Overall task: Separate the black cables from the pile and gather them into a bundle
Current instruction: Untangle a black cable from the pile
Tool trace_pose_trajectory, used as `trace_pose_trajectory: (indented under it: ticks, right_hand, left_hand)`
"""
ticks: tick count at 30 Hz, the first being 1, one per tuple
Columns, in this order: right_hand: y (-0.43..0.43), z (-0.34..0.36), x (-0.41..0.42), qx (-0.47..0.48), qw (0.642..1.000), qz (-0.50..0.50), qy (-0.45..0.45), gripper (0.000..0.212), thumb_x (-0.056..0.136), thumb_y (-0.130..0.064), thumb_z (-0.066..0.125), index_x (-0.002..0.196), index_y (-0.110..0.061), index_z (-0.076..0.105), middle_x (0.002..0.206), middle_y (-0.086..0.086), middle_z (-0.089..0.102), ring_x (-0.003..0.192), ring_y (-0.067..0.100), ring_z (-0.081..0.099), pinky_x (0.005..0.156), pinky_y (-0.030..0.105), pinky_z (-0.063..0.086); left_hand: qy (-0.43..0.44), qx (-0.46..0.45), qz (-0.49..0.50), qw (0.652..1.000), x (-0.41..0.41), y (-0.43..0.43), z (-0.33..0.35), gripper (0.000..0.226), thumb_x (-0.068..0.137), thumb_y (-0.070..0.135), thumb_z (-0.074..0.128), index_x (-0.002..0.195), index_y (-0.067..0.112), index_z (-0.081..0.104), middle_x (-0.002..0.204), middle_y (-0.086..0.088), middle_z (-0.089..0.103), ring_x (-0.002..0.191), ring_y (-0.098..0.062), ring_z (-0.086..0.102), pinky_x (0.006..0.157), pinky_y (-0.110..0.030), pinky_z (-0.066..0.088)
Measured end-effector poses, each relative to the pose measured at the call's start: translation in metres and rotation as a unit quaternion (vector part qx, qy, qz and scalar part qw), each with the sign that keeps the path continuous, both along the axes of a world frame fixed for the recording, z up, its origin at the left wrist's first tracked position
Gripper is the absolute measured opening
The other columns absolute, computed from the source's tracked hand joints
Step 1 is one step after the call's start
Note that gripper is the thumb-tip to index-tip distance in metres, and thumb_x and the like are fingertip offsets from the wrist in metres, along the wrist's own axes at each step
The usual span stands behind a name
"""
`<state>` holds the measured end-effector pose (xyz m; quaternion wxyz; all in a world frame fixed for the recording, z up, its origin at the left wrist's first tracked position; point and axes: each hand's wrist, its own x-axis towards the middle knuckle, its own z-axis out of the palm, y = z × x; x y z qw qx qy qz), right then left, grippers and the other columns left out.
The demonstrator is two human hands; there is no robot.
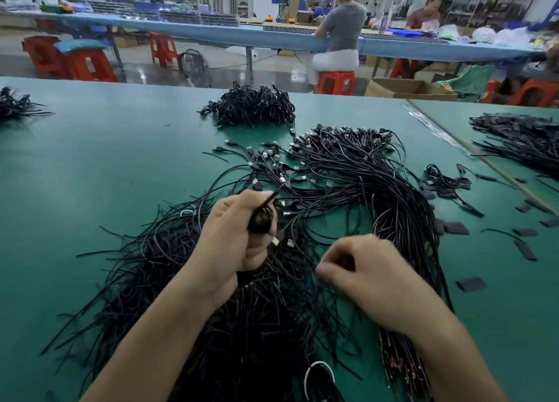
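A big loose pile of thin black cables (pixel 348 171) with USB plugs sprawls over the green table (pixel 106 159) in front of me. My left hand (pixel 233 235) is fisted around a small bunch of black cables (pixel 262 217), whose ends poke up past my thumb. To its right, my right hand (pixel 366 268) hovers low over the pile with curled fingers. It seems to pinch a thin cable strand, but motion blur hides the fingertips.
A tied heap of black cables (pixel 251 106) lies at the table's far middle. More cable heaps sit far left (pixel 15 105) and on the right table (pixel 520 138). Black flat tabs (pixel 470 283) are scattered at right. People sit at a blue bench beyond.
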<state>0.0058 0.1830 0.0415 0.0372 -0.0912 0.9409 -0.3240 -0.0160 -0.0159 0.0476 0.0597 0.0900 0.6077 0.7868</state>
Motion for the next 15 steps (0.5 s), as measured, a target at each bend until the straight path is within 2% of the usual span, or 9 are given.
trace_pose_trajectory:
  ticks: [3,5,8,11,13,15]
  right_hand:
    - [-0.004,0.003,-0.001,-0.119,0.985,-0.055,0.109,0.012,0.093,-0.028,0.066,0.081,-0.031,0.066,0.071,-0.014,0.066,0.072,-0.005,0.061,0.063,0.009,0.046]
    - [-0.011,0.004,0.0,-0.198,0.97,-0.04,0.136,0.011,0.092,-0.026,0.065,0.082,-0.029,0.066,0.072,-0.014,0.066,0.064,0.001,0.06,0.057,0.015,0.047]
    - [-0.02,0.009,0.003,-0.25,0.951,0.006,0.181,0.005,0.09,-0.025,0.067,0.086,-0.029,0.067,0.08,-0.012,0.067,0.075,0.01,0.064,0.064,0.021,0.053]
    - [-0.018,0.017,0.007,-0.195,0.952,0.046,0.234,0.006,0.089,-0.034,0.063,0.087,-0.029,0.065,0.084,-0.015,0.065,0.083,0.007,0.063,0.069,0.012,0.048]
    - [-0.015,0.019,0.009,-0.132,0.959,0.06,0.243,0.002,0.089,-0.028,0.066,0.09,-0.029,0.068,0.087,-0.017,0.063,0.085,0.003,0.061,0.071,0.008,0.044]
    - [-0.015,0.017,0.01,-0.089,0.966,0.079,0.228,0.009,0.091,-0.019,0.067,0.096,-0.024,0.072,0.09,-0.016,0.062,0.086,0.003,0.06,0.072,0.009,0.044]
  left_hand:
    - [0.003,-0.004,-0.05,0.999,0.0,0.001,-0.001,0.029,0.071,0.04,0.063,0.063,0.016,0.05,0.045,0.007,0.034,0.035,-0.009,0.021,0.033,-0.014,0.02]
    - [0.009,-0.042,-0.123,0.992,0.003,0.003,-0.001,0.024,0.07,0.039,0.064,0.063,0.018,0.053,0.048,0.007,0.038,0.035,-0.007,0.025,0.034,-0.013,0.023]
    - [0.018,-0.099,-0.189,0.977,0.009,0.009,-0.001,0.019,0.074,0.042,0.064,0.068,0.024,0.062,0.048,0.012,0.045,0.033,-0.001,0.033,0.035,-0.011,0.023]
    - [-0.012,-0.068,-0.148,0.987,0.009,0.012,-0.001,0.022,0.073,0.045,0.065,0.079,0.024,0.059,0.048,0.01,0.047,0.033,0.0,0.034,0.035,-0.01,0.023]
    - [-0.01,-0.048,-0.112,0.992,0.007,0.012,0.0,0.031,0.075,0.044,0.065,0.091,0.019,0.058,0.052,0.01,0.048,0.034,-0.001,0.033,0.036,-0.01,0.022]
    - [0.027,-0.052,-0.085,0.995,0.007,0.014,0.0,0.024,0.085,0.039,0.06,0.097,0.019,0.064,0.052,0.011,0.047,0.033,-0.003,0.033,0.037,-0.01,0.023]
